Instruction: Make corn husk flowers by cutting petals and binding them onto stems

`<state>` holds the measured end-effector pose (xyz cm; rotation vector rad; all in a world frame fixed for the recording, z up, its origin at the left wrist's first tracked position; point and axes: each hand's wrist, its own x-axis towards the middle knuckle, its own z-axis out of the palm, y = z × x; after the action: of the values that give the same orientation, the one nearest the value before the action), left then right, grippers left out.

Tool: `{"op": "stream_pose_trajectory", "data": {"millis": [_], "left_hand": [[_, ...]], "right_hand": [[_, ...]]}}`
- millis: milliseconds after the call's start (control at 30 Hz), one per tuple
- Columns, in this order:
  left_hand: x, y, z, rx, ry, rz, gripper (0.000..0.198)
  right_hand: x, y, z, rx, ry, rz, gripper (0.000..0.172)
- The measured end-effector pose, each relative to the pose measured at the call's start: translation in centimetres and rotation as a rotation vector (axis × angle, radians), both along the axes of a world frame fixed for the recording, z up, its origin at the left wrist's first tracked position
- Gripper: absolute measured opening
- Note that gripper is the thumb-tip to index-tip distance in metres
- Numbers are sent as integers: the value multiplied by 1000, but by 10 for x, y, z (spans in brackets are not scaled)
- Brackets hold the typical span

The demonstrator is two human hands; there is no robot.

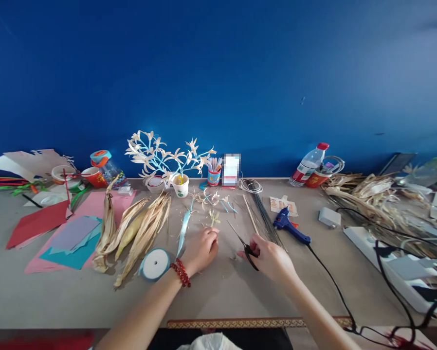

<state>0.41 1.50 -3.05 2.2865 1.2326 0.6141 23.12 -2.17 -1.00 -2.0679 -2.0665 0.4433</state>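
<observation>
My left hand [201,250], with a red bead bracelet on the wrist, is closed around the stem of a small pale husk flower [214,217] that stands up from the table. My right hand [268,257] grips black scissors [242,241], their blades pointing up and left toward the flower. A roll of light blue ribbon [154,264] lies just left of my left wrist, with a strip of ribbon [184,232] running up from it. Several finished small flowers [213,198] lie on the table beyond my hands.
Dried corn husks [134,231] lie left of the ribbon roll, coloured paper sheets [63,233] further left. A white cup with a husk-flower branch [167,160] stands at the back. Thin wires [264,216], a blue glue gun [289,227], a water bottle [308,165] and a power strip [386,265] are right.
</observation>
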Motion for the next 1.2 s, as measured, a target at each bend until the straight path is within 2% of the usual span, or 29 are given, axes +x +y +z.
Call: {"op": "stream_pose_trajectory", "data": {"millis": [133,400,567,700,833,900,1033,1133,1200], "left_hand": [[-8,-4,2,91,82,16,20],[-74,-20,38,224,186,81,20],[-107,-16,37,258,279,116,20],[-121,-10,38,158,347,55,20],[-113,-9,47,178,290,101,20],[-99,-8,47,162,243,-14,19],[-62,0,30,133,317,-238,14],[-48,10,18,95,384,-274,14],[-50,14,18,97,411,-235,15]], "right_hand": [[4,-7,-3,-1,-82,-14,34],[-12,-10,-3,22,-202,146,35],[-25,-4,-2,-13,-207,221,32],[-25,4,-3,-61,-209,251,32],[-20,9,-6,-60,-239,206,33],[-19,10,-6,-60,-262,179,32],[-18,12,-2,-81,-279,111,31],[-15,13,3,-101,-275,63,31],[-9,12,5,-93,-261,21,30]]}}
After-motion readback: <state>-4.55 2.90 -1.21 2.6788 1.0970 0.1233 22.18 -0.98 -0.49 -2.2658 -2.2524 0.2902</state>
